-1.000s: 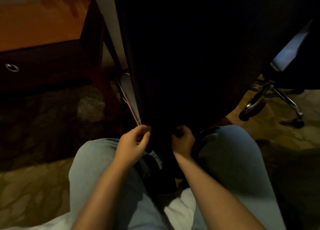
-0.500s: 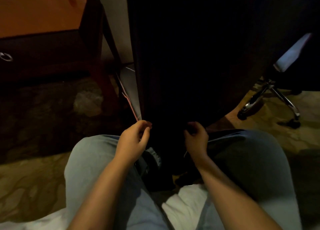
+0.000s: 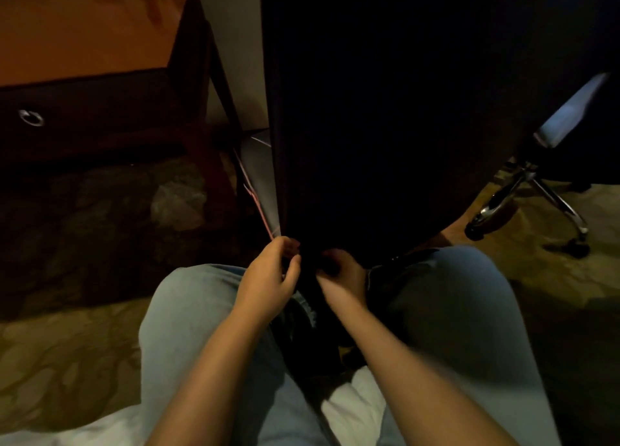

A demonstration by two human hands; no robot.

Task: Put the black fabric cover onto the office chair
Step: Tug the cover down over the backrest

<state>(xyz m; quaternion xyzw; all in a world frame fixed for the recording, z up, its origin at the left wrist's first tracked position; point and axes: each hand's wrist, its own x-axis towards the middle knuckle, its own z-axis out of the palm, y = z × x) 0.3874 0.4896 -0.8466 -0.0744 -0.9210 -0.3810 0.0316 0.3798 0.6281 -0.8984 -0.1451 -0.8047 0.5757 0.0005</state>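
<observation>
Drawer (image 3: 100,110) w/ ring pull far left, out of play. Left hand (image 3: 271,278) next, fingers curled, fingertips pinching bottom edge of cover (image 3: 385,110). Cover hangs black over chair back, centre frame, hem bunched down btwn the knees (image 3: 188,311). Right hand (image 3: 342,273) just beside, fingers curled round same hem, partly lost in dark fabric. Chair legs (image 3: 496,204), chrome, show far right, bare. Step looks like tugging the hem down & closing it under the back, prob. late in the job. Best way: pull both sides evenly, keep fabric straight, no yanking, since the seam could skew or ride up one side.
</observation>
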